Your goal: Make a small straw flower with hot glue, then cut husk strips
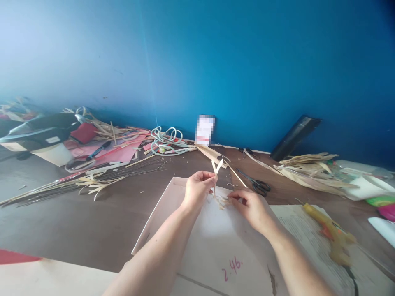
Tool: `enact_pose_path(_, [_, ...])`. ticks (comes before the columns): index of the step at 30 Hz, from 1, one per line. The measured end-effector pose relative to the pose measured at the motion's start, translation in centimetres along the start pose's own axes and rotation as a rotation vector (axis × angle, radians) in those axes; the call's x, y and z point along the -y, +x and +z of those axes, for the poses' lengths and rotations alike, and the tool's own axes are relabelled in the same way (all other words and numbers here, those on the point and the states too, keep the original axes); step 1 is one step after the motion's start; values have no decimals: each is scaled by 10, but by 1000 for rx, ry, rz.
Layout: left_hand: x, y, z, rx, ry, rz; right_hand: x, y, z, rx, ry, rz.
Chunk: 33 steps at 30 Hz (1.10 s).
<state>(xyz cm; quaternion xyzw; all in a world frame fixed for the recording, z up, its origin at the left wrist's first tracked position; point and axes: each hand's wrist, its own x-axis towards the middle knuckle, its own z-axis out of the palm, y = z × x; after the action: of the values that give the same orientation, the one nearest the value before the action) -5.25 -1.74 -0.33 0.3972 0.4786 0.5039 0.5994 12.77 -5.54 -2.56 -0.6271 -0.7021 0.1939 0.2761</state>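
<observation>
My left hand [199, 187] is closed in a pinch around a thin pale stalk. Two pale leaf-like blades [218, 165] fork upward from its top. To the right, my right hand [248, 205] is closed, thumb and forefinger together at a small cluster of pale dried strips [221, 202]. Whether it grips one of them or only touches them is hard to make out. Both hands are over a shallow white box lid [210, 242], which has "2.46." written on it in pink.
Black scissors [261, 187] lie beyond my right hand. A yellow glue gun [331, 234] rests on a printed sheet [296, 222]. Dried husks [311, 170], a black roll [294, 137], a coiled pale cable [168, 142] and a phone [205, 129] stand along the blue wall.
</observation>
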Motion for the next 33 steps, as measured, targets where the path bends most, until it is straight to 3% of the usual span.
enact_pose_path(10, [3, -2, 2, 12, 52, 71, 33, -9, 16, 31, -329, -55])
enact_pose_path(15, [1, -1, 1, 0, 64, 84, 36, -6, 22, 31, -490, -34])
enact_pose_path(23, [1, -1, 1, 6, 61, 79, 40, -3, 25, 1, -564, -51])
enact_pose_path(28, [-1, -2, 0, -6, 63, 82, 39, -5, 23, -10, -475, -26])
enact_pose_path(33, [0, 0, -1, -14, 57, 92, 35, -5, 9, -124, -134, -34])
